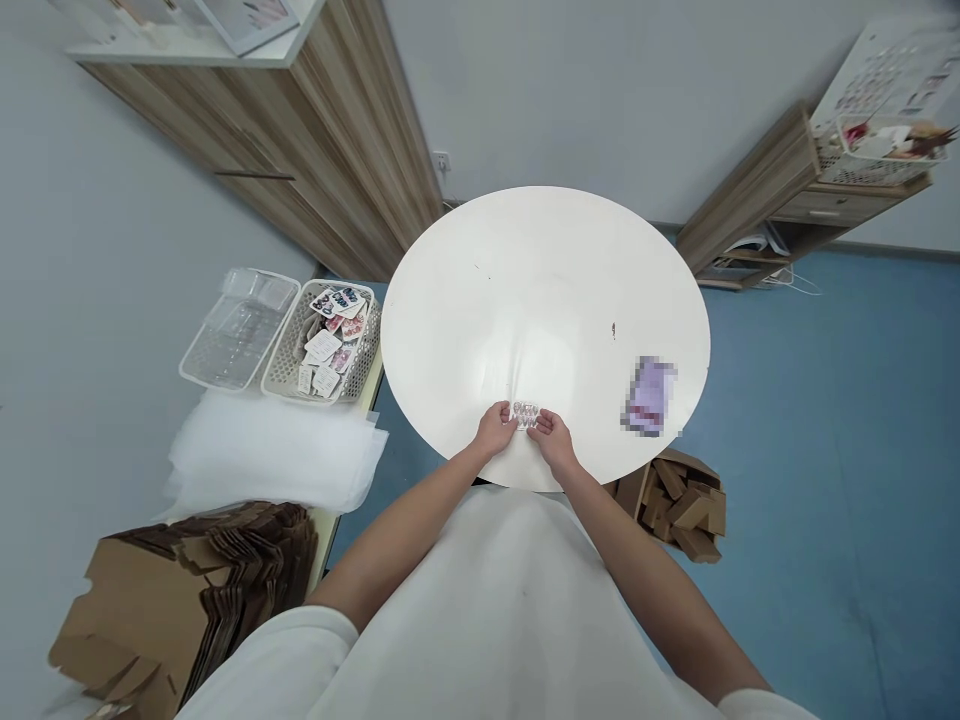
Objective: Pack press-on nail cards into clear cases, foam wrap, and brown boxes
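Left hand [496,430] and right hand [553,440] pinching opposite edges of a small patterned card [525,415], white round tabletop [495,260] beneath, basket of cards [279,375] at left.

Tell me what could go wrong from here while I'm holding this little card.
The small card is held at its ends by the left hand and right hand, so it might slip or bend. It is close to the white table's near edge, so if dropped it could slide off. The pixelated purple item lies toward the table's right side; a sweeping right arm might knock it.
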